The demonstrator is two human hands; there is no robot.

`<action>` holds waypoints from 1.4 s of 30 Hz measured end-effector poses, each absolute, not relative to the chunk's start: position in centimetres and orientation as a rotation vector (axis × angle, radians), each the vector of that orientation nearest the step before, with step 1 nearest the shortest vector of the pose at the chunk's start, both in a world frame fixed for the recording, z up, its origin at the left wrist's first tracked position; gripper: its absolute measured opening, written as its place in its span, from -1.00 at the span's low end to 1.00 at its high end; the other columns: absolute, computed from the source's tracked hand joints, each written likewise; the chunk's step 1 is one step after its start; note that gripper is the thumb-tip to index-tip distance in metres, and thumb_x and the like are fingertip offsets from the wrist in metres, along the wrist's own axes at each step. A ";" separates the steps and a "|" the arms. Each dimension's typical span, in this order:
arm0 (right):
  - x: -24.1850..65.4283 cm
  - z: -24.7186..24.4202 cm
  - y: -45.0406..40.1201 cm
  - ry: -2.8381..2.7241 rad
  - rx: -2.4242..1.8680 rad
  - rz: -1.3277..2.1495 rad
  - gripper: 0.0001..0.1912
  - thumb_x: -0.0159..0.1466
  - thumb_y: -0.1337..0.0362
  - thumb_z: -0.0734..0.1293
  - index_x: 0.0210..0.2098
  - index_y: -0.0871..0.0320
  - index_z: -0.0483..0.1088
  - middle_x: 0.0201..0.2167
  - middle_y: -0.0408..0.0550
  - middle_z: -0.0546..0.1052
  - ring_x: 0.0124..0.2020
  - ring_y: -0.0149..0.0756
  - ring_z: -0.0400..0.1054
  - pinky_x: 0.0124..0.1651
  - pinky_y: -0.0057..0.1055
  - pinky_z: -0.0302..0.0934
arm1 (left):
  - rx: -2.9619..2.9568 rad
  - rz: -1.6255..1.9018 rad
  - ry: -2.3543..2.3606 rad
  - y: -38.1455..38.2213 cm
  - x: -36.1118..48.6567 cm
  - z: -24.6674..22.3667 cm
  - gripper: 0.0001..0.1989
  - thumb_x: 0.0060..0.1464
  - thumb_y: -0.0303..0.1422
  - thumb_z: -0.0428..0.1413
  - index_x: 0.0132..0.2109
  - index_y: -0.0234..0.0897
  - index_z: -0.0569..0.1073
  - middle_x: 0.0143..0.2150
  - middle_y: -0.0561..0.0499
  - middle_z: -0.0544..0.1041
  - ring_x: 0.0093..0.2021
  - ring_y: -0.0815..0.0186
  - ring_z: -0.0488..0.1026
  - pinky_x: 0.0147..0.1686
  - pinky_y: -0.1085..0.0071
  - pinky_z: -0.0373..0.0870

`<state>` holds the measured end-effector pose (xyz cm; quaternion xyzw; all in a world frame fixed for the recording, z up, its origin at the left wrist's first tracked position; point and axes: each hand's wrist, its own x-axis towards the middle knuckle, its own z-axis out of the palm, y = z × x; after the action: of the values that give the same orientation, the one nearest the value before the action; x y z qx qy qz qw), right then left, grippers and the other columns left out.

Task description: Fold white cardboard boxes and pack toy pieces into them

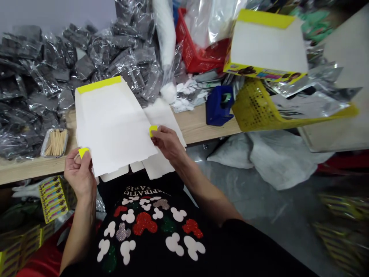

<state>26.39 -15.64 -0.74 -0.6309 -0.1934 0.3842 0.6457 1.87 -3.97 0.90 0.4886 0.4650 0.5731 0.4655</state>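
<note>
So, the white card blank (pixel 111 123) lies flat across the bench edge (pixel 34 169) mid-frame: light, thin, springy, best held by its edges. The left hand (pixel 79 174) pinches a yellow tab (pixel 83 152); the right hand (pixel 167 143) grasps a second tab (pixel 153 130).

Bright even light, blurred lower-right edge

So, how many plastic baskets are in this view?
2: a red basket at top centre among the bags, and a yellow basket tilted at right. More may be hidden.
</note>
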 end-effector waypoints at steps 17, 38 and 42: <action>27.0 2.6 -18.6 -2.093 -1.711 0.631 -0.45 0.19 0.58 0.32 0.16 0.22 0.41 0.07 0.16 0.53 0.04 -0.10 0.41 0.09 -0.16 0.34 | 2.586 0.704 0.795 -2.8 -5.3 0.6 -0.84 0.36 -0.19 0.22 -0.14 -0.14 0.63 -0.25 -0.03 0.64 -0.27 0.20 0.56 -0.20 0.29 0.46; 23.7 -2.5 -17.3 -2.294 -1.823 0.244 -0.63 0.29 0.67 0.14 -0.15 0.23 0.48 -0.17 0.14 0.52 -0.14 -0.06 0.26 -0.03 -0.17 0.13 | 2.692 0.686 1.062 -5.0 -2.9 -3.2 -0.81 0.38 -0.20 0.22 -0.12 -0.23 0.62 0.04 -0.21 0.50 0.02 0.03 0.43 0.02 0.13 0.35; 23.5 -2.6 -16.0 -2.372 -1.818 0.263 -0.67 0.27 0.66 0.17 -0.16 0.24 0.45 -0.18 0.16 0.50 -0.17 -0.07 0.22 -0.05 -0.19 0.06 | 2.909 0.544 0.755 -5.7 -3.1 -3.5 -0.81 0.47 -0.31 0.10 -0.07 -0.22 0.61 -0.23 -0.10 0.58 -0.13 0.10 0.42 -0.06 0.19 0.34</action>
<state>23.52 -16.00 -2.65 -0.6044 -0.7887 0.0876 0.0707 -3.07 -5.68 -3.51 0.9516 0.2469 0.1780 0.0437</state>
